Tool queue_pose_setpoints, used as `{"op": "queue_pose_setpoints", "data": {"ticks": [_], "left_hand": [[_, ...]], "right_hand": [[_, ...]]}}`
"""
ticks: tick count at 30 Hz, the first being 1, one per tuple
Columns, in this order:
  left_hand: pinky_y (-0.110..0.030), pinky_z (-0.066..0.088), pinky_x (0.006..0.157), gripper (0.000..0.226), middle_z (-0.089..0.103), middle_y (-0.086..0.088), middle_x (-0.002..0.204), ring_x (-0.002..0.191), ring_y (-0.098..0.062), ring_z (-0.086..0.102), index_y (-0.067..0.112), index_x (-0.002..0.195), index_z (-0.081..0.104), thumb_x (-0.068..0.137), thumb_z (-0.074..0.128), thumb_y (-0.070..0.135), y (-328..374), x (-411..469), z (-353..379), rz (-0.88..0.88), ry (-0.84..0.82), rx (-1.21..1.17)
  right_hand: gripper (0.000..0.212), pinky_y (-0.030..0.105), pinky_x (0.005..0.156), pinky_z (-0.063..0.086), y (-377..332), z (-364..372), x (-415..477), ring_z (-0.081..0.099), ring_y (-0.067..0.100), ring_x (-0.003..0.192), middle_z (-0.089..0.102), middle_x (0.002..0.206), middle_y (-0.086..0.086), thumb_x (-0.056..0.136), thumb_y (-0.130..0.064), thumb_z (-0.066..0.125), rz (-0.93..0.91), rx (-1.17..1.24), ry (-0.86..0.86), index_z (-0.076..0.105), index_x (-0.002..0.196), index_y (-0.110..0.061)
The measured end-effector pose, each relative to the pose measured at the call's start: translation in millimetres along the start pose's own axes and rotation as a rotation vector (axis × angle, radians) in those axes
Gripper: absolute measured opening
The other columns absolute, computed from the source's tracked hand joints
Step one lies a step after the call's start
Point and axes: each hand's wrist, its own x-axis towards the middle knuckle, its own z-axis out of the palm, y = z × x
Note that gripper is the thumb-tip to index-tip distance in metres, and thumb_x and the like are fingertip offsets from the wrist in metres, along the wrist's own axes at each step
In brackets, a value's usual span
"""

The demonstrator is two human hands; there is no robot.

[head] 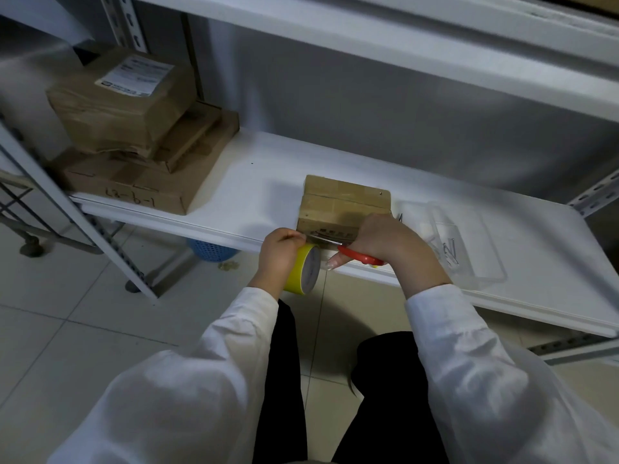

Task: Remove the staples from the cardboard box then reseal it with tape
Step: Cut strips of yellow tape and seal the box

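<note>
A small cardboard box sits at the front edge of the white shelf, with brown tape across its top. My left hand grips a yellow tape roll just below the box's front left corner. My right hand holds red-handled scissors, their blades pointing left along the box's front face toward the roll. A strip of tape between roll and box is hard to make out.
A stack of larger cardboard boxes fills the shelf's left end. A clear plastic tray holding metal staples lies right of the small box. A blue basket stands on the tiled floor under the shelf.
</note>
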Motion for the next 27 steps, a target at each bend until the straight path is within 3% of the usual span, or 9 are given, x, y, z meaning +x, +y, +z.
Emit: {"op": "queue_pose_setpoints", "data": {"ticks": [3,6,10,14,20,24,27], "left_hand": [[-0.03,0.041,0.086,0.004,0.059,-0.007,0.097,0.094,-0.022,0.054,0.01,0.086,0.06,0.088,0.057,0.009,1,-1,0,0.002,-0.006,0.008],[-0.029,0.04,0.084,0.006,0.059,-0.008,0.094,0.092,-0.023,0.054,0.009,0.084,0.061,0.087,0.057,0.006,1,-2,-2,0.002,-0.016,0.0],[-0.03,0.042,0.086,0.018,0.061,-0.008,0.085,0.091,-0.026,0.055,0.012,0.073,0.062,0.086,0.056,0.002,2,-1,-3,0.004,-0.039,-0.029],[-0.031,0.043,0.084,0.03,0.059,0.001,0.072,0.086,-0.026,0.055,0.018,0.062,0.06,0.087,0.055,0.0,0,-2,-5,-0.006,-0.054,-0.059],[-0.031,0.044,0.086,0.03,0.059,0.0,0.071,0.085,-0.026,0.055,0.018,0.061,0.06,0.087,0.057,0.002,1,-2,-5,-0.027,-0.059,-0.079],[-0.03,0.043,0.084,0.006,0.062,-0.008,0.088,0.089,-0.026,0.056,0.009,0.081,0.065,0.086,0.061,0.007,4,-1,-6,-0.038,-0.046,-0.055],[-0.031,0.043,0.087,0.012,0.061,-0.008,0.097,0.093,-0.026,0.055,0.005,0.096,0.067,0.086,0.061,0.007,4,0,-5,-0.025,-0.052,-0.039]], "right_hand": [[0.074,0.041,0.083,0.056,-1,-5,-4,0.064,0.022,0.081,0.063,0.08,0.0,0.05,-0.07,0.076,0.012,0.053,-0.013,0.061,0.103,-0.021],[0.058,0.038,0.083,0.056,-9,-11,-8,0.06,0.022,0.075,0.056,0.07,-0.001,0.056,-0.066,0.076,0.001,0.022,-0.025,0.056,0.081,-0.018],[0.055,0.035,0.076,0.055,-23,-17,-14,0.058,0.021,0.07,0.053,0.065,-0.001,0.057,-0.064,0.077,-0.011,-0.028,-0.004,0.047,0.065,-0.018],[0.056,0.031,0.064,0.05,-33,-19,-18,0.054,0.016,0.061,0.054,0.067,0.0,0.059,-0.064,0.076,-0.022,-0.063,0.017,0.047,0.065,-0.016],[0.054,0.03,0.066,0.047,-36,-18,-20,0.055,0.019,0.074,0.05,0.071,-0.002,0.06,-0.061,0.077,-0.044,-0.086,0.027,0.046,0.07,-0.018],[0.055,0.029,0.066,0.042,-34,-16,-19,0.054,0.022,0.079,0.048,0.07,-0.003,0.057,-0.058,0.08,-0.053,-0.113,0.059,0.048,0.074,-0.017],[0.056,0.029,0.066,0.041,-33,-13,-18,0.052,0.022,0.079,0.046,0.069,-0.003,0.058,-0.056,0.081,-0.065,-0.132,0.08,0.052,0.082,-0.015]]}}
